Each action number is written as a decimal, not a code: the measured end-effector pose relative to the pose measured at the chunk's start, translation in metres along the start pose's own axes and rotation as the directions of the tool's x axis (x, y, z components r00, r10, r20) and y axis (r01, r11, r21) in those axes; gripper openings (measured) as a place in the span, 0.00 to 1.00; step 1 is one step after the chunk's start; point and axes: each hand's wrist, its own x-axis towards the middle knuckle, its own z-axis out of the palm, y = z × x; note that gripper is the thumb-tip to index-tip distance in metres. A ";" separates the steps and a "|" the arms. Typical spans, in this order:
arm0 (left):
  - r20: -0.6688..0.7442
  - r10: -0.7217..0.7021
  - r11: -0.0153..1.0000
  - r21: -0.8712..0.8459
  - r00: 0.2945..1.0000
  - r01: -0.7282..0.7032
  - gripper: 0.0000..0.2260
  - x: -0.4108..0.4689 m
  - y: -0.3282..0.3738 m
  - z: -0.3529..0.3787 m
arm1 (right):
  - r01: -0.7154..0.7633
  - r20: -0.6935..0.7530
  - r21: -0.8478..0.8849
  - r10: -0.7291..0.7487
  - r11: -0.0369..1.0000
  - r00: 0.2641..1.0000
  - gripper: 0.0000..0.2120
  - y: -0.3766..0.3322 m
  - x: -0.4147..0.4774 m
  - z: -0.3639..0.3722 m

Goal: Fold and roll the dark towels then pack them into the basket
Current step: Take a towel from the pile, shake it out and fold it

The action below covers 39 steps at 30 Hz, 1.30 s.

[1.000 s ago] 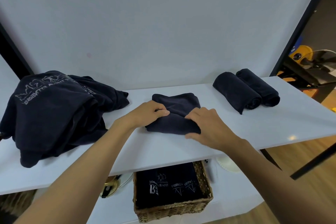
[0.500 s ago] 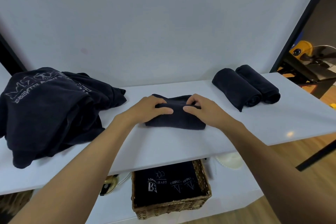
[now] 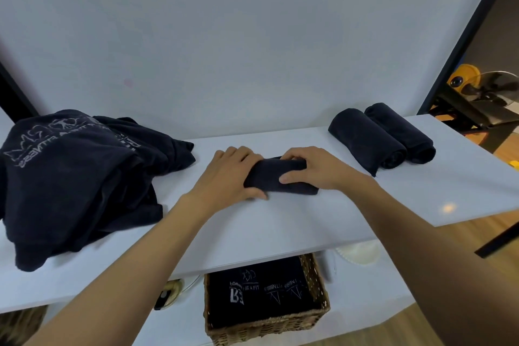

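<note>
Our white table has a heap of dark towels on its left side, the basket underneath, and two rolled towels on the right. In the middle, our left hand and right hand both grip one small towel roll.

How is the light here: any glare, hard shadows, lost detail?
Head view throughout: a glare spot on the table at right; light is even, shadows soft; the towel in the left hand and right hand is so dark its folds hardly show.
</note>
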 end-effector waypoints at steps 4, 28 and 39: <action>0.092 -0.049 0.993 -0.099 0.994 0.058 0.25 0.009 -0.001 -0.006 | -0.127 0.103 0.088 0.118 0.988 0.988 0.12 -0.006 0.004 -0.011; 0.164 -0.599 0.349 -0.828 0.784 0.439 0.30 0.048 0.089 0.027 | -0.333 -0.138 0.455 0.435 0.826 0.890 0.17 0.007 0.007 -0.003; 0.239 -0.537 0.309 -0.837 0.809 0.452 0.15 0.129 0.139 0.048 | -0.407 -0.570 -0.460 0.088 0.789 0.817 0.15 0.048 -0.007 -0.024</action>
